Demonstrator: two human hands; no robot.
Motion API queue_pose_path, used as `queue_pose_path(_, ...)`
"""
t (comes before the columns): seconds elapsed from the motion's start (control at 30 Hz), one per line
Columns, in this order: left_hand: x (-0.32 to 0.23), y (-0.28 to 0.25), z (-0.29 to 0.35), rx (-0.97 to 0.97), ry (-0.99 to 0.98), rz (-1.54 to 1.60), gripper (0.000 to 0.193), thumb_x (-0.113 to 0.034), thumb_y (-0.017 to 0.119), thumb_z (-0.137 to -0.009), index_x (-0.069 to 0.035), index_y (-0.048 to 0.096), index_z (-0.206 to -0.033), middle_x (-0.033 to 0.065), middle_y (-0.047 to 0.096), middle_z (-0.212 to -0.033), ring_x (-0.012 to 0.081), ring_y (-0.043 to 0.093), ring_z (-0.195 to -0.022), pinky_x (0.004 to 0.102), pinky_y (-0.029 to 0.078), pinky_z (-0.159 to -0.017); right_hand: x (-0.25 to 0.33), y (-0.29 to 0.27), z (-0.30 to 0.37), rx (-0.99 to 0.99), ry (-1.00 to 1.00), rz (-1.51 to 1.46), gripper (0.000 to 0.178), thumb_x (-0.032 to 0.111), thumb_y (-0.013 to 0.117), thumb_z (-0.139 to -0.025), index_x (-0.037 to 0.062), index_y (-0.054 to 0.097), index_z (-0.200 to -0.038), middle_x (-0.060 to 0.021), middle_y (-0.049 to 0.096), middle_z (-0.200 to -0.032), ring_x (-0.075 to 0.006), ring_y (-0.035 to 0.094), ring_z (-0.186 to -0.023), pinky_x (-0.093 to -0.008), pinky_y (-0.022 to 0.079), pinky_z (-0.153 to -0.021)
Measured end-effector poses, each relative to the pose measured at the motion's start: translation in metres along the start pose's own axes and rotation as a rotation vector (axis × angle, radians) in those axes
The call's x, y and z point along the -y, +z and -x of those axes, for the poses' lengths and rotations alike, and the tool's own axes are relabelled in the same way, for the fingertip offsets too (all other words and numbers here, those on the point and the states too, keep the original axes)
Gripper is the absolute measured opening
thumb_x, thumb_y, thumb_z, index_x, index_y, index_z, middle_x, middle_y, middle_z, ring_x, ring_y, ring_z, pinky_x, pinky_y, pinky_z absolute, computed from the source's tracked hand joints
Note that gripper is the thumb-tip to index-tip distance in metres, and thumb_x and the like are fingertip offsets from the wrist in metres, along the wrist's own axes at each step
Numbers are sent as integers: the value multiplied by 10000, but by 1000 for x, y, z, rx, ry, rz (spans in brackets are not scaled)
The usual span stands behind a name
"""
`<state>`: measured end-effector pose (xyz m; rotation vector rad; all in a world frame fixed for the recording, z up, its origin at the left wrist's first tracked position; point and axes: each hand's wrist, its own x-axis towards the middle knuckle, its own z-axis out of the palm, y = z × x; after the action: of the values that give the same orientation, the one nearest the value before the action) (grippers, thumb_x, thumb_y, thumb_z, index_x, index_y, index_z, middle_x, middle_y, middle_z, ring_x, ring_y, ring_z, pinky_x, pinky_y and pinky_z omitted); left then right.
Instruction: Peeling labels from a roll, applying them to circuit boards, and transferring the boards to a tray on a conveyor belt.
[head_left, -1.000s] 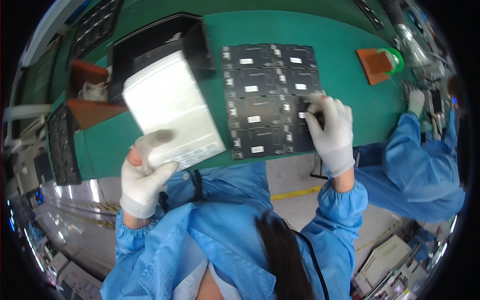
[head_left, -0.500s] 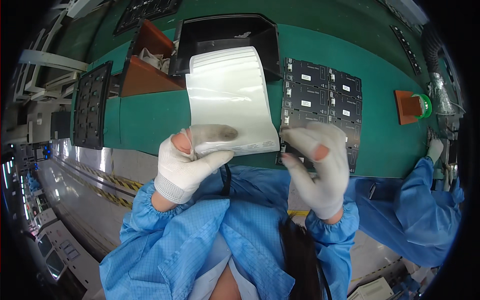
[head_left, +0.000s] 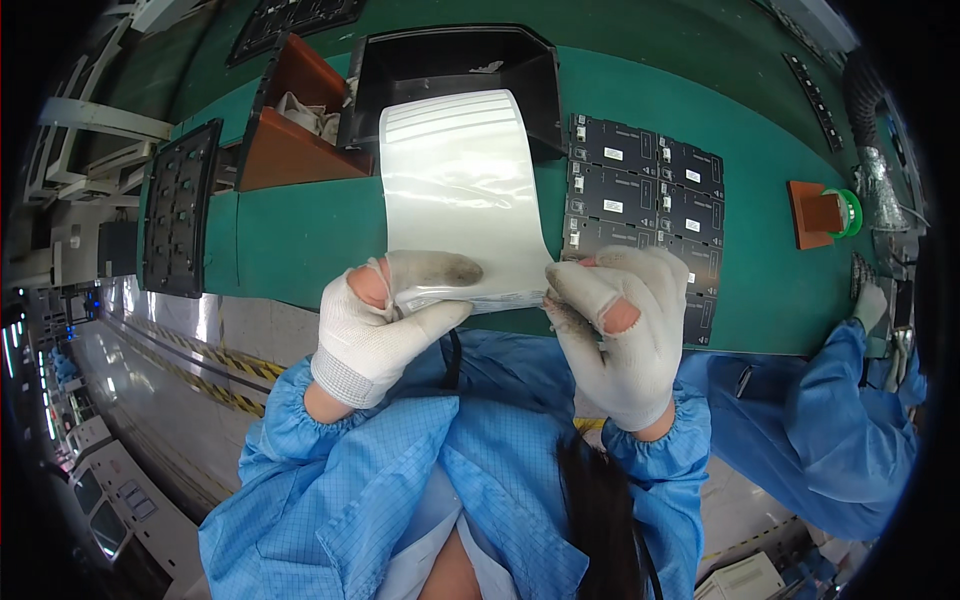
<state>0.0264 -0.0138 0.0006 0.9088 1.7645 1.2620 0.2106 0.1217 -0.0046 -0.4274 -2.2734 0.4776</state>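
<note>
A wide roll of white labels (head_left: 460, 190) unrolls from the black bin toward me. My left hand (head_left: 385, 315), in a white glove with soiled fingertips, grips the near left edge of the label strip between thumb and fingers. At the strip's near right corner, my right hand (head_left: 625, 330) pinches with thumb and forefinger. Whether a loose label is between those fingertips I cannot make out. Just beyond the right hand, several flat black modules (head_left: 612, 195) with small white stickers lie in two columns, the nearest ones partly covered by the hand.
An open black bin (head_left: 540, 90) stands behind the roll, beside an orange-brown tray (head_left: 300, 155) with crumpled white material. A black slotted frame (head_left: 180, 215) leans at the left. To the right are a green tape roll (head_left: 848, 212) on a brown block and a co-worker's gloved hand (head_left: 868, 305).
My right hand has moved left from over the modules to the corner of the label strip, and its fingers have closed there. My left hand has stayed almost still.
</note>
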Motion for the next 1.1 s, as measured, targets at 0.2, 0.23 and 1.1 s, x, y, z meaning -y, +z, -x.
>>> queue_pose_path(0.2,-3,0,-5,16,-27,61,329,-23,769,-780,17,679,-1093,109,722,-975,161,687,-867,286,558,-766,-8,-30,19,-100,644,-460,279,-17,694,-769,-4,631,-1041,-18,643,-813,-122,518,-762,-254,444,-696)
queue_pose_path(0.23,-2,-2,-3,19,-67,98,330,-12,765,-780,25,675,-1095,113,719,-978,161,683,-858,284,555,-764,-12,-46,22,-27,773,-425,266,-6,683,-781,-16,616,-1038,-30,628,-884,-116,510,-788,-252,426,-738)
queue_pose_path(1.1,23,-1,-3,-54,-25,74,383,39,764,-743,18,652,-1108,98,687,-1044,161,642,-955,285,500,-866,-73,-84,101,176,945,-153,140,65,704,-783,34,574,-823,13,475,-685,-77,446,-645,-243,403,-614)
